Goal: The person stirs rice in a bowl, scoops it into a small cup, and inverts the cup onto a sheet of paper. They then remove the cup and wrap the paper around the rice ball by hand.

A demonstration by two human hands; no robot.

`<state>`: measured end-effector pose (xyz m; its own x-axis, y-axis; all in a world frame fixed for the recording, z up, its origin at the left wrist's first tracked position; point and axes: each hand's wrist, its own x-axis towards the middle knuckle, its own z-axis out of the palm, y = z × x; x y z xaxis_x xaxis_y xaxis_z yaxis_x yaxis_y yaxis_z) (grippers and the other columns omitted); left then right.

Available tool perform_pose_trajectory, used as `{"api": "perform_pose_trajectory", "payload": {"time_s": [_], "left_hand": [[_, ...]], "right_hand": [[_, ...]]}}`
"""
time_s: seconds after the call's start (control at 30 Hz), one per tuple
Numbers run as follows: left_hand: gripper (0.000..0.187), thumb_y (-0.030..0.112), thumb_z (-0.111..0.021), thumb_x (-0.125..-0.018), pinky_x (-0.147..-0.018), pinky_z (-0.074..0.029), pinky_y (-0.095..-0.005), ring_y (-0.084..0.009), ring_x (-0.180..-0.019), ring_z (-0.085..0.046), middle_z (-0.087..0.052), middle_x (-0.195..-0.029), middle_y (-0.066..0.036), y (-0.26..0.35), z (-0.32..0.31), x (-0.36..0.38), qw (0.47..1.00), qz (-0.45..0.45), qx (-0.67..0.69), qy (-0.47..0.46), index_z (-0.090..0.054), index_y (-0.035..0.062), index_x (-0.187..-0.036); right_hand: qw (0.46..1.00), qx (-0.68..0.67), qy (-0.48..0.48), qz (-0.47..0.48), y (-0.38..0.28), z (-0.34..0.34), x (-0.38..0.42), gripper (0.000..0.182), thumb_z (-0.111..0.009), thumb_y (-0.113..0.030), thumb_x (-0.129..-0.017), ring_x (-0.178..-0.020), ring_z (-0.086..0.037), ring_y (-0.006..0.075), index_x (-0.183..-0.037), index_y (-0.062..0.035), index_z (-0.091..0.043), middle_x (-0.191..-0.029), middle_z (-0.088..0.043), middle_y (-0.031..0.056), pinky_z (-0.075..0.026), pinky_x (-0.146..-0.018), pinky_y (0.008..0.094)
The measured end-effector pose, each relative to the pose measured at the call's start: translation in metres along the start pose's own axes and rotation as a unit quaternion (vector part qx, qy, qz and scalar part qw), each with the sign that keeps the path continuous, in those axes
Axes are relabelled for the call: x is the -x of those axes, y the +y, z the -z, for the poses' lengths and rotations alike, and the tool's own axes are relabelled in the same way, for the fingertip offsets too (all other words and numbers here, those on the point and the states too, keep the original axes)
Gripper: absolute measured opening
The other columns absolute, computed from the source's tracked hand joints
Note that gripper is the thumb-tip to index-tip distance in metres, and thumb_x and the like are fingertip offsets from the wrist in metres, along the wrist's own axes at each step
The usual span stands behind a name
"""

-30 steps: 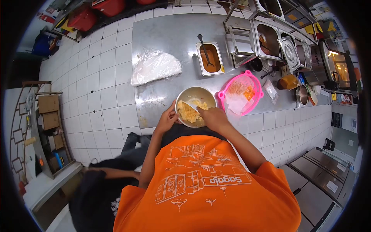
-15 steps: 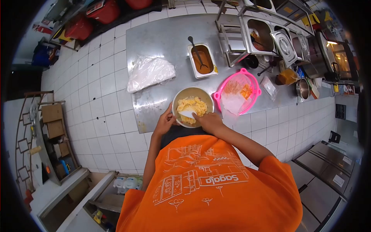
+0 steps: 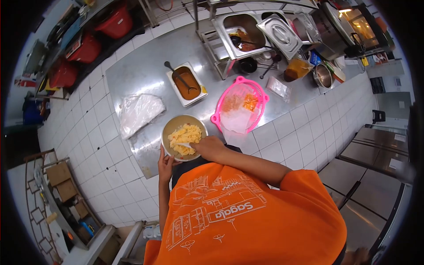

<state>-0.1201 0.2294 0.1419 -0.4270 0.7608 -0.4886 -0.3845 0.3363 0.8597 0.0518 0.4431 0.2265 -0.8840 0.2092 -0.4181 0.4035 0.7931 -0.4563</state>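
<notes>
A round metal bowl (image 3: 166,133) holds a yellow, crumbly food (image 3: 187,133) near the front edge of the steel table. My left hand (image 3: 166,164) grips the bowl's lower left rim. Closed round a white utensil (image 3: 183,144), my right hand (image 3: 208,148) is at the bowl's right side, and the utensil's blade lies in the food. Behind the bowl is a rectangular metal container (image 3: 187,84) of brown sauce with a black utensil in it.
The steel table (image 3: 137,75) bears a clear plastic bag (image 3: 140,114) at left and a pink basket (image 3: 263,98) with bagged food at right. Beyond are a metal rack with food pans (image 3: 243,35), a lid (image 3: 282,36) and a small steel bowl (image 3: 323,76).
The view has turned and shifted, so the table items appear further left. The white utensil has moved within the food, its blade now more covered. Both hands remain at the bowl.
</notes>
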Motion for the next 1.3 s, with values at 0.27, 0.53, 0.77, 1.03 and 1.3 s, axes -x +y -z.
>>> {"api": "perform_pose_trajectory", "payload": {"time_s": [0.27, 0.53, 0.77, 1.03, 1.3], "left_hand": [[0.078, 0.007, -0.053, -0.104, -0.076, -0.065, -0.0364, -0.0239, -0.093, -0.072, -0.07, -0.109, -0.017, -0.015, -0.028, 0.008, 0.998, -0.006, 0.03, 0.057, -0.003, 0.0155, -0.164], [0.082, 0.006, -0.055, -0.104, -0.081, -0.065, -0.0399, -0.0196, -0.083, -0.071, -0.07, -0.094, -0.011, -0.004, -0.055, 0.01, 0.995, 0.009, 0.048, 0.089, 0.001, 0.0129, -0.163], [0.082, 0.008, -0.052, -0.105, -0.082, -0.065, -0.0409, -0.0264, -0.097, -0.072, -0.069, -0.11, -0.019, -0.014, -0.085, -0.012, 0.999, 0.012, 0.039, 0.009, 0.006, 0.0143, -0.163], [0.078, 0.007, -0.052, -0.105, -0.088, -0.063, -0.0402, -0.0236, -0.104, -0.068, -0.065, -0.117, -0.018, 0.003, -0.135, -0.045, 0.999, 0.008, 0.023, -0.037, 0.0, 0.0149, -0.163], [0.049, 0.017, -0.047, -0.109, -0.09, -0.058, -0.034, -0.0206, -0.109, -0.067, -0.066, -0.114, -0.012, -0.005, -0.067, -0.025, 0.999, 0.03, 0.018, -0.038, -0.036, 0.0038, -0.155]], "right_hand": [[0.789, -0.299, 0.468, -0.263, 0.132, 0.014, 0.074, 0.021, -0.066, -0.023, -0.094, -0.096, -0.065, 0.0395, -0.104, -0.005, -0.068, -0.102, -0.067, 0.0183, -0.053, -0.085, 0.0466], [0.738, -0.293, 0.445, -0.415, 0.211, -0.066, 0.096, 0.027, -0.056, -0.009, -0.096, -0.077, -0.067, 0.0471, -0.116, -0.0091, -0.039, -0.083, -0.066, 0.0273, -0.052, -0.067, 0.0534], [0.681, -0.32, 0.477, -0.454, 0.248, -0.051, 0.133, 0.023, -0.056, -0.005, -0.094, -0.079, -0.067, 0.0501, -0.112, -0.0102, -0.042, -0.08, -0.065, 0.0273, -0.049, -0.066, 0.0565], [0.649, -0.397, 0.454, -0.465, 0.222, -0.025, 0.127, 0.017, -0.056, -0.014, -0.099, -0.065, -0.068, 0.0415, -0.109, -0.0102, -0.043, -0.071, -0.063, 0.0206, -0.05, -0.058, 0.0503], [0.777, -0.113, 0.535, -0.312, 0.127, -0.015, 0.125, 0.018, -0.062, -0.011, -0.094, -0.097, -0.061, 0.0336, -0.108, 0.0001, -0.056, -0.105, -0.055, 0.018, -0.05, -0.079, 0.0458]]}}
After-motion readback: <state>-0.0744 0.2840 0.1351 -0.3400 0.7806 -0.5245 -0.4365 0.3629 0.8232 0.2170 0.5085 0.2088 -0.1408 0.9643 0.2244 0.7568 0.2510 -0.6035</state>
